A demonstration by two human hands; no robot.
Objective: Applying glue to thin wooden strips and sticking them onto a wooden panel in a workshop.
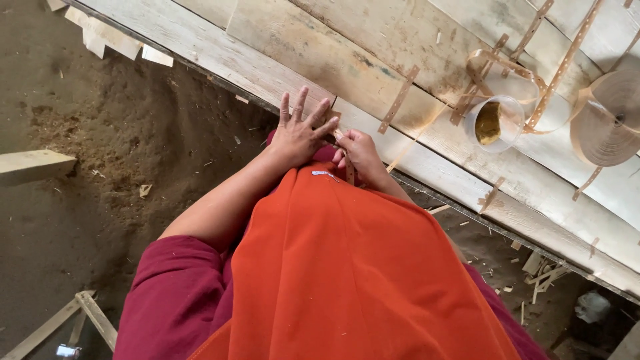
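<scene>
A person in a maroon top and orange apron [347, 267] stands at the near edge of a rough plank bench [373, 60], seen from above. The left hand [300, 133] lies flat with its fingers spread wide on the bench edge, gripping nothing. The right hand [359, 152], just beside it and touching at the fingertips, is curled round a thin wooden strip [349, 170] that runs from the bench edge down against the apron; only a short piece of the strip shows between fingers and cloth.

Farther along the bench, toward its far right end, a clear plastic cup [495, 123] with something brownish-yellow inside stands among loose punched strips [399, 100]. One lies slantwise on the planks near the hands; others cross beside and behind the cup. A large roll [610, 120] of the same pale tape sits at the right edge, with a loop of tape curling from it over the cup. Short offcuts lie near the bench's near edge to the right.

Below the bench is packed dirt floor [100, 147] strewn with chips and sawdust. A pale wood block [33, 167] rests at the left, and a timber frame [73, 320] shows in the lower left corner. More scraps lie on the ground at the lower right.
</scene>
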